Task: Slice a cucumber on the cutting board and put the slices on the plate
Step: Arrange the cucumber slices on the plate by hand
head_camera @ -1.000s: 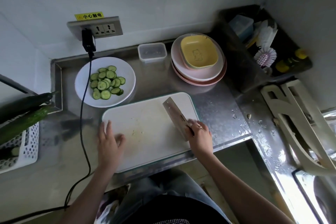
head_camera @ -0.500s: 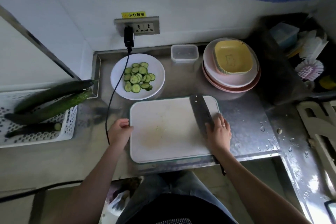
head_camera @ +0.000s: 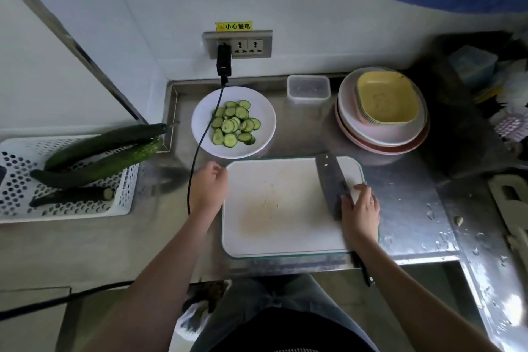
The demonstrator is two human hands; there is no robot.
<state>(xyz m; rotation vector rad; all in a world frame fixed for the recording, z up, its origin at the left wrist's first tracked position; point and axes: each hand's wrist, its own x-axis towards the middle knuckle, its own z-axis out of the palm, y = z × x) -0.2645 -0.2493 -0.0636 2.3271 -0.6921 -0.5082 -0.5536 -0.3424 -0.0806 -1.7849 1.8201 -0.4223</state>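
Resting flat on the knife [head_camera: 331, 184], the right hand [head_camera: 360, 210] risks nudging its overhanging handle off the counter's [head_camera: 405, 208] front edge; left hand [head_camera: 208, 187] loosely curled, empty.

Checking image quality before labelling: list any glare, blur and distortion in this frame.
Head view: glare whitens the wet steel counter at lower right; motion blur smears the left hand; wide-angle bend curves the wall edges; the round white plate of cucumber slices stays sharp.

Green slices [head_camera: 234, 123] on white plate [head_camera: 264, 111]; white perforated basket [head_camera: 17, 163]; yellow dish [head_camera: 387, 98].
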